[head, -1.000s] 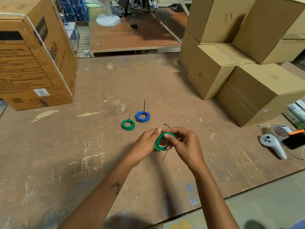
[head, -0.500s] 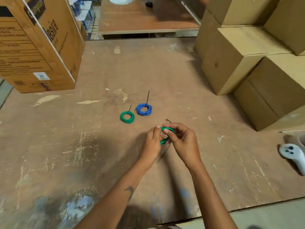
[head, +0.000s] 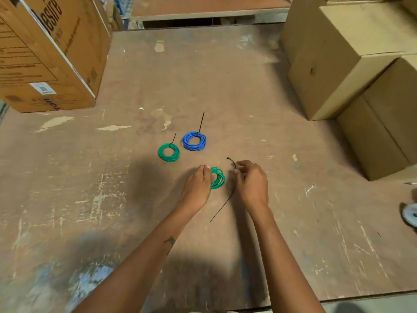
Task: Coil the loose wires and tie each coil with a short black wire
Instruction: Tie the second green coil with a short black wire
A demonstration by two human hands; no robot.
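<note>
My left hand (head: 197,188) pinches the left side of a green wire coil (head: 218,179), held on edge just above the table. My right hand (head: 251,182) grips a short black wire (head: 222,206); its head sticks up past my fingers and its tail hangs down to the table between my wrists. I cannot tell whether the black wire passes through the coil. Farther back on the table lie a tied green coil (head: 168,152) and a tied blue coil (head: 194,141), each with a black tail pointing away from me.
A large printed cardboard box (head: 45,53) stands at the back left. Stacked plain cardboard boxes (head: 352,75) fill the right side. A white controller (head: 410,214) lies at the right edge. The worn wooden table (head: 90,188) ends just below my forearms.
My hands have come apart: the right has drawn away from the green coil with the black wire, and the left keeps the coil. The camera has tilted down.
</note>
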